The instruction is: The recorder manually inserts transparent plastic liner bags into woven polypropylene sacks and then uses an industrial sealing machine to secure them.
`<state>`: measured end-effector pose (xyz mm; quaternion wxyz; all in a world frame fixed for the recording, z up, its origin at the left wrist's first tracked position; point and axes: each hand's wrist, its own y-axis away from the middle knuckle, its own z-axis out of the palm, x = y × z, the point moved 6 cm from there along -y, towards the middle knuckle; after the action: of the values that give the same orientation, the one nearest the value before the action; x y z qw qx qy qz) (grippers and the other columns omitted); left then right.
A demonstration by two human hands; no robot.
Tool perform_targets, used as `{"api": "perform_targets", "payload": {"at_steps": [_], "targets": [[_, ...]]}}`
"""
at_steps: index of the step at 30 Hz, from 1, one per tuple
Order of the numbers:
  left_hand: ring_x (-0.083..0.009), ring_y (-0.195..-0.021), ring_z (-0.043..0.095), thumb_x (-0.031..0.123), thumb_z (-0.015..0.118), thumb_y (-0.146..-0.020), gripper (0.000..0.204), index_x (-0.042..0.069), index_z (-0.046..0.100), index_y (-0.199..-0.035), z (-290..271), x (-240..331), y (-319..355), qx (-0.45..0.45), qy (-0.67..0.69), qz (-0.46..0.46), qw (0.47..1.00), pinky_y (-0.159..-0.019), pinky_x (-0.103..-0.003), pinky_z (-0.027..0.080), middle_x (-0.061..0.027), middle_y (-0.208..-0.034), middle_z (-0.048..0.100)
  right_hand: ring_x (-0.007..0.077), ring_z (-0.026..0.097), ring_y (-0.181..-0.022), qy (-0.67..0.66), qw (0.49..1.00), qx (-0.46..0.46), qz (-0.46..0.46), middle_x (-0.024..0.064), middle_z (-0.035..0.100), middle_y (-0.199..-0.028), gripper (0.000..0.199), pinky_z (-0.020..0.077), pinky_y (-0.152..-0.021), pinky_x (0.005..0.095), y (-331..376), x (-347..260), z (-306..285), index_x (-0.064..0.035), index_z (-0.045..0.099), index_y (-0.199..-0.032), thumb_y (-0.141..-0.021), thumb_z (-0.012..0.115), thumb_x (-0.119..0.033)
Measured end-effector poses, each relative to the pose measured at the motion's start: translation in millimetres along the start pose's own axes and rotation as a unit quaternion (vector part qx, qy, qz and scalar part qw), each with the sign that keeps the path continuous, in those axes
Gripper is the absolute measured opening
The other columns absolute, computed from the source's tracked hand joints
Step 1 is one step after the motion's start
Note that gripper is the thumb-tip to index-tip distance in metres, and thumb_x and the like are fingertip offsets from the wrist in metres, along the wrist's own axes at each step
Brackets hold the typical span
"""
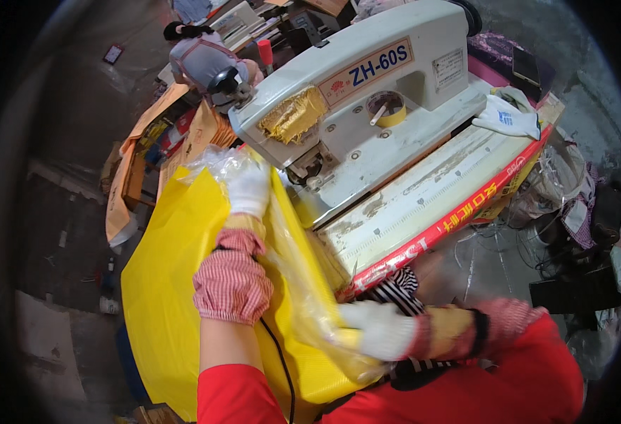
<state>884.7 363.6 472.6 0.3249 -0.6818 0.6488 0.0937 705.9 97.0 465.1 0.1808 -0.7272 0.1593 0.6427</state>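
Observation:
A large yellow plastic sheet [173, 283] with clear film [291, 261] along its right side spreads across the lower left and middle. My left hand [249, 187], in a white glove, lies on its far end beside the head of a grey sewing machine [367, 92]. Clear film and the glove's own back hide those fingers. Lower right, my right hand [382, 331], also white-gloved and slightly blurred, is closed on the near right edge of the yellow sheet and its film. Red checked sleeve covers wrap both forearms.
A roll of yellow tape [388, 113] sits on the machine bed. At its right end lies a white glove [506, 116]. A red-edged work ledge [423, 247] runs along the machine's near side. Another person [204, 60] works behind, near brown cardboard [141, 141]. Bags and cloth clutter the right.

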Motion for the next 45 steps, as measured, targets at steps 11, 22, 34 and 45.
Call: {"api": "perform_targets", "payload": {"at_steps": [11,22,34,45], "targets": [[-0.0232,-0.068,0.061,0.014,0.061,-0.071,0.008,0.017,0.062,-0.079,14,20,8,0.171,0.219,0.144,0.950,-0.055,-0.034,0.049,-0.0033,-0.077,0.058,0.0136,0.060,-0.090,-0.199,0.936,0.155,0.244,0.0074,0.066,-0.097,0.037,0.0459,-0.084,0.0279,72,75,-56,-0.0064,0.056,-0.120,-0.085,0.058,-0.017],[-0.0331,-0.072,0.060,0.023,0.056,-0.081,0.016,0.013,0.064,-0.091,-10,10,18,-0.031,0.298,0.139,0.944,-0.066,-0.040,0.049,-0.0128,-0.081,0.062,0.0291,0.062,-0.059,0.359,0.911,0.063,0.194,0.0125,0.063,-0.069,0.030,0.0520,-0.056,0.0362,68,43,-58,-0.0129,0.062,-0.111,-0.082,0.056,-0.023],[-0.0362,-0.078,0.062,0.027,0.057,-0.081,0.024,0.007,0.066,-0.090,22,4,-17,-0.167,0.337,0.043,0.926,-0.071,-0.040,0.050,-0.0190,-0.081,0.063,0.0238,0.059,-0.046,0.353,0.908,0.000,0.224,0.0088,0.056,-0.054,0.044,0.0430,-0.038,0.0405,32,57,-35,-0.0096,0.046,-0.129,-0.088,0.048,-0.027],[-0.0373,-0.088,0.060,0.013,0.055,-0.078,0.023,0.008,0.062,-0.100,-24,-85,-94,-0.019,0.232,0.052,0.971,-0.078,-0.041,0.049,-0.0178,-0.092,0.064,0.0339,0.064,-0.080,0.535,0.832,0.086,0.121,0.0181,0.066,-0.085,0.024,0.0501,-0.069,0.0421,-180,37,-70,-0.0068,0.068,-0.093,-0.074,0.056,-0.016]]}}
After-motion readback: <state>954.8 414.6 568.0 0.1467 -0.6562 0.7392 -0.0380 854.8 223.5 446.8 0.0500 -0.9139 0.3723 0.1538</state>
